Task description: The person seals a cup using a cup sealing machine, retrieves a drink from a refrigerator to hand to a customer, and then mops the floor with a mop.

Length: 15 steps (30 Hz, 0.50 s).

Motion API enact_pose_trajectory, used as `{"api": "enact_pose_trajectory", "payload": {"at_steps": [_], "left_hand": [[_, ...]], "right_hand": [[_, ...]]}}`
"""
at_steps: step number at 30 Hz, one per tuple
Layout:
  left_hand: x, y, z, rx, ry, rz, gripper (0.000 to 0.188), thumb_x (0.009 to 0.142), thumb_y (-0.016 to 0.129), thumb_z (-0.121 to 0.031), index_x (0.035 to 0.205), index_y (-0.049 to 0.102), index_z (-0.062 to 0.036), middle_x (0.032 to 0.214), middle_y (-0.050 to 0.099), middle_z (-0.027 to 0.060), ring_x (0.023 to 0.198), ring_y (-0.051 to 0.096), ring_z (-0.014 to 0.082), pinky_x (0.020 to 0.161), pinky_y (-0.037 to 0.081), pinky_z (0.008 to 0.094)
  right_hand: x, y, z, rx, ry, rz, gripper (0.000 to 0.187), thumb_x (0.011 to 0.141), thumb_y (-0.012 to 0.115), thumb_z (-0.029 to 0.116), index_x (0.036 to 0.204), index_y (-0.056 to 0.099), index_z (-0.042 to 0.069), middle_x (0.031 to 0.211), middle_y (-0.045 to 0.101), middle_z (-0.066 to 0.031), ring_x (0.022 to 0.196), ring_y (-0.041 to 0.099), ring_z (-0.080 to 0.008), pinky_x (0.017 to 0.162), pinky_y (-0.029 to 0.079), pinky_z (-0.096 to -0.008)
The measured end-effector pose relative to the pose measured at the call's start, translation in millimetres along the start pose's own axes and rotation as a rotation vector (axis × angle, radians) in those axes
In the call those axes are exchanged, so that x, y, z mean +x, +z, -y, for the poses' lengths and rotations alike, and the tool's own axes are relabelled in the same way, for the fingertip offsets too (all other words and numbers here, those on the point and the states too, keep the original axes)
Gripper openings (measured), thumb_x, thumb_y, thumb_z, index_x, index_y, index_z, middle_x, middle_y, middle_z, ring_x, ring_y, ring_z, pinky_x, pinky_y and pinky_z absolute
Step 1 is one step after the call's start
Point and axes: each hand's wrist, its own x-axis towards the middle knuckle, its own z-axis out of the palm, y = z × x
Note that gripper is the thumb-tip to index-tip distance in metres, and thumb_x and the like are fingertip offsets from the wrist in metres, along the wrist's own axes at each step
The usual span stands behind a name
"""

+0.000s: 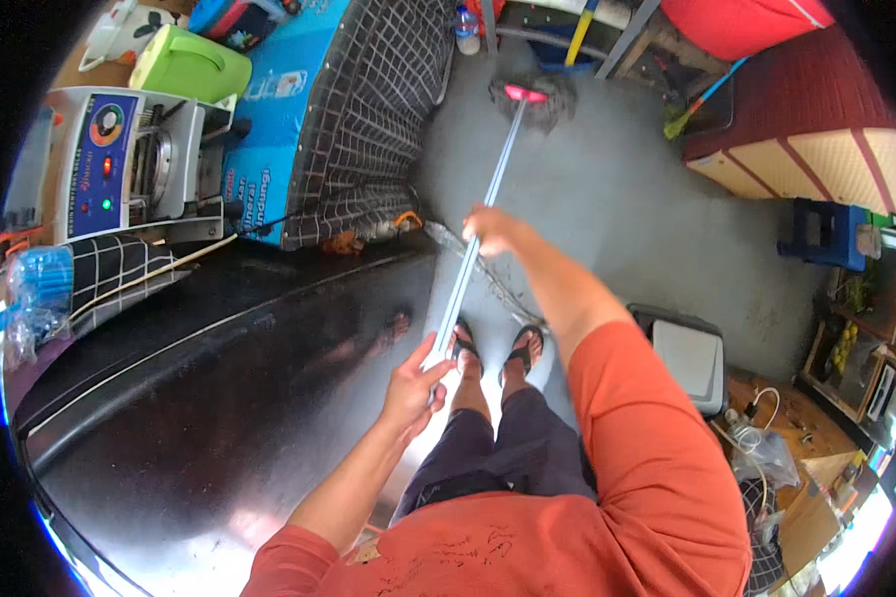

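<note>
Smooth grey floor [607, 189] fills the upper middle of the view. Across it slants a broom [499, 177] with a slim pale-blue handle [461, 287], a pink head [526, 95] and dark bristles [553, 113] on the floor. Its head lies well ahead of both hands. The right hand [493, 231], arm stretched forward, is wrapped around the handle partway along; the left hand [411, 393], further back, grasps near its lower end.
</note>
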Motion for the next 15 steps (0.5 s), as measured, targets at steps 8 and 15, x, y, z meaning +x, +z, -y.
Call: {"api": "enact_pose_trajectory", "payload": {"at_steps": [8, 15], "left_hand": [[-142.3, -93.0, 37.2, 0.092, -0.203, -0.013, 0.073, 0.093, 0.058, -0.002, 0.155, 0.021, -0.0132, 0.103, 0.063, 0.0121, 0.05, 0.052, 0.01, 0.036, 0.039, 0.0234], [-28.8, -30.9, 11.8, 0.112, -0.118, -0.003, 0.069, 0.094, 0.058, -0.005, 0.154, 0.024, -0.0129, 0.099, 0.064, 0.0109, 0.049, 0.052, 0.0115, 0.038, 0.04, 0.0244]], "right_hand": [[-35.7, 97.2, 155.4, 0.289, 0.1, 0.26, 0.046, 0.049, 0.077, 0.003, 0.093, 0.075, 0.015, 0.1, 0.066, -0.0054, 0.112, 0.051, -0.0336, 0.099, 0.038, -0.0617], [-5.4, 31.2, 42.4, 0.123, 0.063, 0.026, 0.033, 0.056, 0.076, 0.006, 0.089, 0.074, 0.013, 0.096, 0.068, -0.0092, 0.104, 0.059, -0.0329, 0.083, 0.051, -0.0447]]}}
